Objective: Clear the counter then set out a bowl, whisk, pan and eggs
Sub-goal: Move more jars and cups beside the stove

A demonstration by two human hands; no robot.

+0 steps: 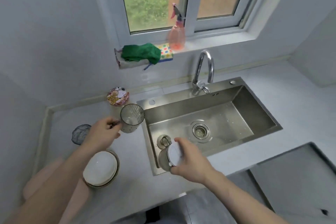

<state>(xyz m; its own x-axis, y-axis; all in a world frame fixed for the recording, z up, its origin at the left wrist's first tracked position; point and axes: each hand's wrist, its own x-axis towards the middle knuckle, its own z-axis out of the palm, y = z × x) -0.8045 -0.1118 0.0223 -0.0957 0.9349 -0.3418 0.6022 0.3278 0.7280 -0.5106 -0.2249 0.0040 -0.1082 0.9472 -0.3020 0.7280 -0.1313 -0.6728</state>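
My left hand (101,133) grips the handle of a clear ribbed glass mug (132,118) that stands on the grey counter (134,171) just left of the sink. My right hand (190,160) holds a glass jar with a white lid (175,154), tipped on its side over the near left corner of the steel sink (234,114). A stack of white bowls (101,169) sits on the counter near my left forearm. No whisk, pan or eggs are in view.
A small dark glass dish (81,133) and a cartoon-printed round lid (117,96) lie on the counter. A faucet (203,71) rises behind the sink. Green cloth (141,52), sponge (165,52) and pink spray bottle (176,36) sit on the windowsill. A cooktop recess (298,174) lies right.
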